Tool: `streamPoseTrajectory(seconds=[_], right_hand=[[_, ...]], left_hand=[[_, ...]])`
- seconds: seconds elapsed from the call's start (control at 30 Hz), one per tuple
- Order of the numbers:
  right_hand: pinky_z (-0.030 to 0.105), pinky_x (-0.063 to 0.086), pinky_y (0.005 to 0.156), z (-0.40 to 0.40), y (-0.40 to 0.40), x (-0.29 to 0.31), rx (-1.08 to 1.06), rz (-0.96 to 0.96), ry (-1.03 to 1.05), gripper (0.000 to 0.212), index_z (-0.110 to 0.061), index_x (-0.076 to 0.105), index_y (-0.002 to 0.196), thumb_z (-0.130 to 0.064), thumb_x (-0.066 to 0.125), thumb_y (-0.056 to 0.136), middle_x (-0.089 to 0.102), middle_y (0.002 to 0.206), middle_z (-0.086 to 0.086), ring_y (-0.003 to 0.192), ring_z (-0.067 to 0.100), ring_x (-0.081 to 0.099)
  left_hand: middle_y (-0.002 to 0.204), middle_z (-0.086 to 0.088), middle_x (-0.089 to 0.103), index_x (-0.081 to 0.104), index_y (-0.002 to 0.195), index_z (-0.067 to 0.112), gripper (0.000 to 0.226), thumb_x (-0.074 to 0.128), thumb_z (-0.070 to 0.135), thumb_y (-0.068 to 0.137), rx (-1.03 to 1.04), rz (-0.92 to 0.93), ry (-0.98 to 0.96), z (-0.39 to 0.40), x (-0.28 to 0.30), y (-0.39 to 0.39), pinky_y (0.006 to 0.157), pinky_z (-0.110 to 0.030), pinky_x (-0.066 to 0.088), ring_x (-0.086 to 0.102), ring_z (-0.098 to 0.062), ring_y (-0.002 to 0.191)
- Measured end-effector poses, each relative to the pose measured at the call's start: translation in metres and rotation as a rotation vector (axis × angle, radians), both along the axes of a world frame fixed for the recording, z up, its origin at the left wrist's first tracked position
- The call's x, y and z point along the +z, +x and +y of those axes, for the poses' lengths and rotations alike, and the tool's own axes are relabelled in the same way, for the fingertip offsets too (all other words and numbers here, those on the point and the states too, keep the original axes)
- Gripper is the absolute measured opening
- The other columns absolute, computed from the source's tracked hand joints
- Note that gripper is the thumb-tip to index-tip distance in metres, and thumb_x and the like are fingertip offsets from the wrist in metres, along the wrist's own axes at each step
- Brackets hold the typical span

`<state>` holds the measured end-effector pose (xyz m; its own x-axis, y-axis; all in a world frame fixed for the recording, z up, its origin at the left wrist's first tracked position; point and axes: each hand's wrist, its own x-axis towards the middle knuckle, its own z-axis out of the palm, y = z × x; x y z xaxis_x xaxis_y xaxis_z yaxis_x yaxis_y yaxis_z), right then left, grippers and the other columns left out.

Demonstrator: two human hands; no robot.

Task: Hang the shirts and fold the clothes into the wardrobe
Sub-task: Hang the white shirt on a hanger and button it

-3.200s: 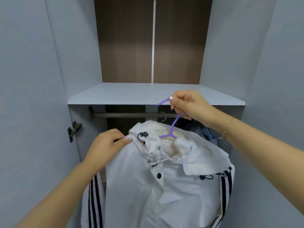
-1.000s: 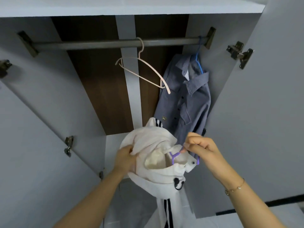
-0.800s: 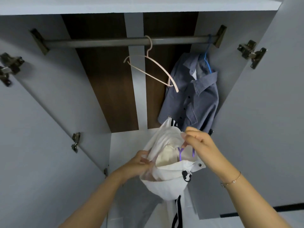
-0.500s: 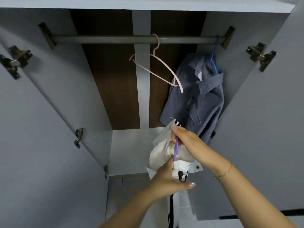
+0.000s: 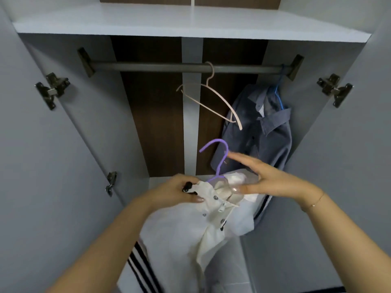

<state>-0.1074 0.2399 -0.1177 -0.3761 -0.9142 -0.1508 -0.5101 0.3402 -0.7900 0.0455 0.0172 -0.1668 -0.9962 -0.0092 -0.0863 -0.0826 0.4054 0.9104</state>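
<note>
- Left hand [image 5: 179,192]: fingers curled around the collar of the white jacket [image 5: 190,240], gripping the fabric beside a black drawstring toggle [image 5: 187,188]
- Right hand [image 5: 268,178]: fingers straight and spread, blurred; it holds nothing, with the thumb near the collar and the fingertips close to the stem of the purple hanger [image 5: 219,159]
- Purple hanger: its hook rises free above the collar, below the rail [image 5: 148,66] and not on it; its shoulders are hidden inside the garment
- White jacket: hangs from the left hand's grip in front of the open wardrobe; dark snaps run down the front and black stripes show at the lower left and right edges
- Rail: carries a bare pale pink hanger [image 5: 211,100] near the middle and, at the right end, a grey-blue shirt [image 5: 260,136] on a blue hanger [image 5: 278,96]
- Shelf [image 5: 190,24]: pale board spanning the wardrobe just above the rail
- Door hinges [image 5: 51,89]: metal, on the side panels at left and right
</note>
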Motion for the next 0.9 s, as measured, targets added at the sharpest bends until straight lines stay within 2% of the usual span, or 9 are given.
streamPoseTrajectory(seconds=[0.07, 0.13, 0.2, 0.3, 0.37, 0.43, 0.57, 0.7, 0.9], right_hand=[[0.028, 0.04, 0.108, 0.005, 0.005, -0.007, -0.002, 0.023, 0.04, 0.068, -0.039, 0.049, 0.136, -0.047, 0.075, 0.074, 0.053, 0.135, -0.021, 0.125, -0.002, 0.049], [0.032, 0.052, 0.09, 0.002, 0.013, -0.013, -0.074, 0.131, 0.006, 0.039, -0.033, 0.064, 0.115, -0.044, 0.075, 0.078, 0.068, 0.106, -0.015, 0.1, 0.003, 0.063], [0.031, 0.05, 0.075, -0.002, 0.023, -0.019, -0.114, 0.212, -0.005, 0.021, -0.025, 0.066, 0.097, -0.043, 0.069, 0.084, 0.068, 0.085, -0.008, 0.078, 0.006, 0.062], [0.026, 0.038, 0.061, 0.001, 0.04, -0.024, -0.231, 0.161, -0.129, 0.03, -0.006, 0.06, 0.082, -0.033, 0.056, 0.096, 0.052, 0.066, -0.001, 0.062, 0.005, 0.045], [0.023, 0.034, 0.058, 0.009, 0.046, -0.024, -0.366, 0.144, -0.182, 0.033, -0.001, 0.057, 0.077, -0.026, 0.052, 0.098, 0.045, 0.063, -0.006, 0.059, 0.003, 0.039], [0.025, 0.034, 0.057, 0.022, 0.048, -0.021, -0.498, 0.129, -0.172, 0.034, 0.0, 0.058, 0.077, -0.026, 0.053, 0.098, 0.046, 0.062, -0.006, 0.057, 0.005, 0.039], [0.024, 0.037, 0.049, 0.056, 0.044, -0.019, -0.74, 0.133, -0.091, 0.034, -0.023, 0.062, 0.066, -0.035, 0.051, 0.097, 0.047, 0.054, -0.01, 0.049, 0.008, 0.039], [0.022, 0.033, 0.049, 0.07, 0.031, -0.019, -0.918, 0.139, 0.002, 0.043, -0.02, 0.052, 0.056, -0.032, 0.053, 0.097, 0.045, 0.041, -0.014, 0.04, 0.001, 0.039], [0.028, 0.038, 0.059, 0.055, -0.025, -0.034, -1.02, 0.171, -0.009, 0.036, -0.005, 0.063, 0.074, -0.031, 0.054, 0.097, 0.058, 0.063, 0.007, 0.061, 0.018, 0.048]], left_hand=[[0.087, 0.025, 0.071, 0.071, 0.096, 0.033, 0.026, 0.078, 0.013, 0.08, -0.037, -0.012, -0.021, -0.017, 0.021, 0.002, 0.072, -0.004, 0.042, 0.062, 0.011, 0.081], [0.095, 0.015, 0.074, 0.074, 0.1, 0.023, 0.024, 0.078, 0.012, 0.08, -0.071, -0.013, -0.053, -0.025, 0.032, -0.003, 0.079, -0.01, 0.046, 0.066, 0.002, 0.089], [0.096, 0.012, 0.074, 0.073, 0.1, 0.02, 0.024, 0.079, 0.011, 0.078, -0.072, -0.011, -0.115, -0.028, 0.037, -0.01, 0.082, -0.015, 0.049, 0.067, -0.004, 0.092], [0.083, 0.018, 0.071, 0.072, 0.089, 0.027, 0.024, 0.084, 0.014, 0.072, -0.01, 0.046, -0.167, -0.03, 0.037, -0.024, 0.073, -0.01, 0.046, 0.064, 0.002, 0.082], [0.083, 0.018, 0.069, 0.069, 0.087, 0.032, 0.026, 0.085, 0.019, 0.071, 0.045, 0.111, -0.195, -0.028, 0.038, -0.033, 0.071, -0.011, 0.044, 0.062, 0.001, 0.081], [0.098, 0.014, 0.069, 0.068, 0.101, 0.028, 0.03, 0.082, 0.018, 0.076, 0.079, 0.145, -0.162, -0.024, 0.039, -0.046, 0.074, -0.01, 0.045, 0.063, -0.002, 0.091], [0.119, 0.004, 0.061, 0.058, 0.128, 0.013, 0.042, 0.069, 0.015, 0.088, 0.165, 0.111, -0.029, -0.015, 0.043, -0.081, 0.075, -0.009, 0.046, 0.06, -0.013, 0.109], [0.133, -0.005, 0.057, 0.052, 0.134, 0.01, 0.045, 0.064, 0.02, 0.093, 0.329, 0.06, 0.142, 0.007, 0.041, -0.132, 0.086, -0.022, 0.042, 0.055, -0.017, 0.117], [0.146, -0.011, 0.04, 0.031, 0.145, 0.013, 0.071, 0.068, 0.033, 0.089, 0.632, -0.025, 0.301, 0.024, 0.02, -0.229, 0.091, -0.03, 0.038, 0.044, -0.03, 0.13]])
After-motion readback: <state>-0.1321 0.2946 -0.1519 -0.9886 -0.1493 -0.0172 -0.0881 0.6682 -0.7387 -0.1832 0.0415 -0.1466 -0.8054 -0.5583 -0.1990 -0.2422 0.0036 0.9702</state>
